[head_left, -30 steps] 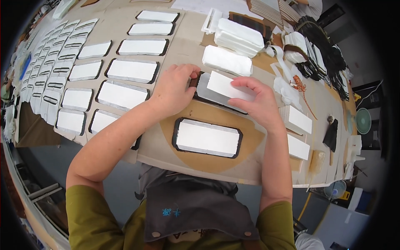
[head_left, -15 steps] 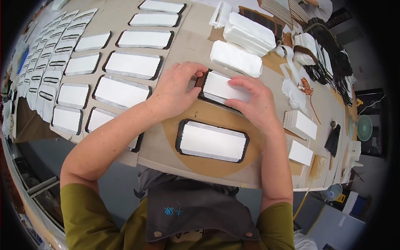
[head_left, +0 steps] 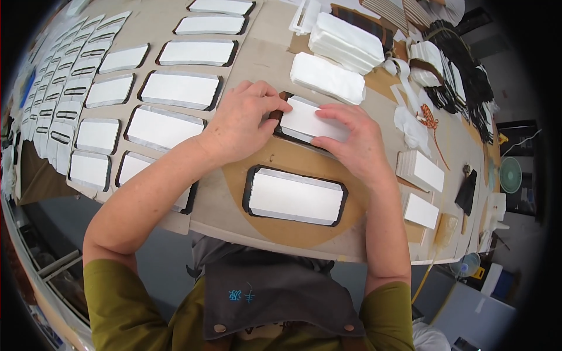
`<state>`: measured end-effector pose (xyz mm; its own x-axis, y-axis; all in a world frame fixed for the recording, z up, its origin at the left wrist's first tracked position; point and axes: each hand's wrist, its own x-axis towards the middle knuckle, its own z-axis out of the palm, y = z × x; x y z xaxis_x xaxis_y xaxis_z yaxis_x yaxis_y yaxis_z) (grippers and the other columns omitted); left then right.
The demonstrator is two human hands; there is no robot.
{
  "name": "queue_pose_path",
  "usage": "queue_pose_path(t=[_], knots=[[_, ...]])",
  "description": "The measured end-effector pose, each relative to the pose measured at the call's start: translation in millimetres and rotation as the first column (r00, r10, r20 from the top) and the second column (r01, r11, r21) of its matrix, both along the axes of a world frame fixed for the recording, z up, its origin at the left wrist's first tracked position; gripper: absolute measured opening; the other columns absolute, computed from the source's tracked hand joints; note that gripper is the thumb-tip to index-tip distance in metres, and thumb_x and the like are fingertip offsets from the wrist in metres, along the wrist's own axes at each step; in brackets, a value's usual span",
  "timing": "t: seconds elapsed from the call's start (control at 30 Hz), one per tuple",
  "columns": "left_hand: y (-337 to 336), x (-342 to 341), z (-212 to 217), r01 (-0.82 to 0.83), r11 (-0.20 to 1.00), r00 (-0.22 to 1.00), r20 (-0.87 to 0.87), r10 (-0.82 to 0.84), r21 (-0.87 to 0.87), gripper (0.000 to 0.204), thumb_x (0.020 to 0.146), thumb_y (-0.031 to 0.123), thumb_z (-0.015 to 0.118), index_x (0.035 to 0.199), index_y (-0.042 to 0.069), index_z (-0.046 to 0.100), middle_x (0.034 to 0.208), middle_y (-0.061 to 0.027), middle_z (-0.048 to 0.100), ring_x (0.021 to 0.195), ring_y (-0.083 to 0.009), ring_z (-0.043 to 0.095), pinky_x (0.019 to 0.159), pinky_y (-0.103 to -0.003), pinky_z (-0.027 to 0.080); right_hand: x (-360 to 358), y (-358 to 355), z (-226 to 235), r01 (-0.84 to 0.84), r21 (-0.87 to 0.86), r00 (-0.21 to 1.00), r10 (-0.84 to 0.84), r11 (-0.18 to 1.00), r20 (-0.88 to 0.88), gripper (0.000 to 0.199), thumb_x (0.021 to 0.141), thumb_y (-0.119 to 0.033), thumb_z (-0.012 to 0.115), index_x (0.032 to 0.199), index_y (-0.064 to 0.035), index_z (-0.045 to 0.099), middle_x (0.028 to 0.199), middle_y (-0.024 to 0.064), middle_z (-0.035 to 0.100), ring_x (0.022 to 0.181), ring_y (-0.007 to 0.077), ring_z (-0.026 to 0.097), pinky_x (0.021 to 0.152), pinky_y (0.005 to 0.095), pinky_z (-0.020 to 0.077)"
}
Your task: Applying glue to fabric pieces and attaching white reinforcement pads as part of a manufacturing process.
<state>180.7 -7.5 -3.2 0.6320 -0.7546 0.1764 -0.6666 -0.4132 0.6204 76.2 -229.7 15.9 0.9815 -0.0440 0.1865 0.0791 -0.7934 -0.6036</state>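
A white rectangular panel with a dark fabric border lies on the table before me, partly covered by my hands. At its left end, my left hand pinches the dark border, the index fingertip pressing onto the white face and the thumb at the edge. My right hand holds the panel across its width, thumb at the near long edge and curled fingers on the far part. The right end is hidden under that hand. Closer to me rests another dark-edged white panel, its long borders lined with grey strips.
Rows of dark-edged white panels cover the left side of the table. Beyond my hands are stacks of white padded pieces. To the right stand stacked white boards, a brush, an orange cord and dark straps.
My left index finger has come down from above the panel's left end onto its face. The right hand keeps its hold. The whole view has shifted slightly.
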Motion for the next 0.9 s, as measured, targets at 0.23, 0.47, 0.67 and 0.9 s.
queue_pose_path(t=[0.23,0.47,0.67,0.9], knots=[[-10,-5,9,0.073,0.992,0.926,0.362,-0.104,0.099,0.029,0.081,-0.001,0.064,0.108,0.008,0.071,0.124,-0.0054,0.059,0.118,-0.0285,0.051,0.1,-0.044,0.039,-13,-10,4,-0.03,-0.13,0.992,0.045,0.991,0.12,0.044,0.069,-0.008,0.084,0.111,-0.0051,0.069,0.117,0.0084,0.07,0.111,0.0294,0.062,0.098,0.0368,0.0488],[-10,-3,9,0.162,0.981,0.913,0.36,-0.191,0.109,0.028,0.082,-0.005,0.061,0.108,0.003,0.067,0.122,-0.0055,0.064,0.12,-0.0296,0.053,0.107,-0.044,0.036,-61,-51,10,0.391,0.401,0.906,-0.423,0.828,-0.011,0.023,0.086,-0.004,0.071,0.108,-0.0046,0.066,0.108,0.0017,0.068,0.098,0.0133,0.064,0.085,0.0275,0.0506],[-19,-6,12,0.184,0.976,0.901,0.377,-0.216,0.118,0.033,0.081,-0.007,0.059,0.111,0.003,0.068,0.12,-0.0068,0.064,0.118,-0.0294,0.054,0.106,-0.043,0.036,-68,-54,-27,0.503,0.536,0.859,-0.458,0.678,-0.227,0.017,0.093,-0.006,0.064,0.109,-0.0029,0.061,0.094,0.0015,0.064,0.083,0.0087,0.061,0.074,0.0253,0.0521],[-27,-8,25,0.188,0.948,0.89,0.363,-0.275,0.258,0.042,0.08,-0.01,0.056,0.113,0.011,0.071,0.115,-0.0078,0.061,0.115,-0.0288,0.054,0.107,-0.043,0.035,-56,-51,-41,0.467,0.678,0.87,-0.43,0.567,-0.241,0.019,0.087,-0.005,0.068,0.104,0.001,0.064,0.091,0.0064,0.067,0.076,0.0116,0.063,0.066,0.0258,0.053]])
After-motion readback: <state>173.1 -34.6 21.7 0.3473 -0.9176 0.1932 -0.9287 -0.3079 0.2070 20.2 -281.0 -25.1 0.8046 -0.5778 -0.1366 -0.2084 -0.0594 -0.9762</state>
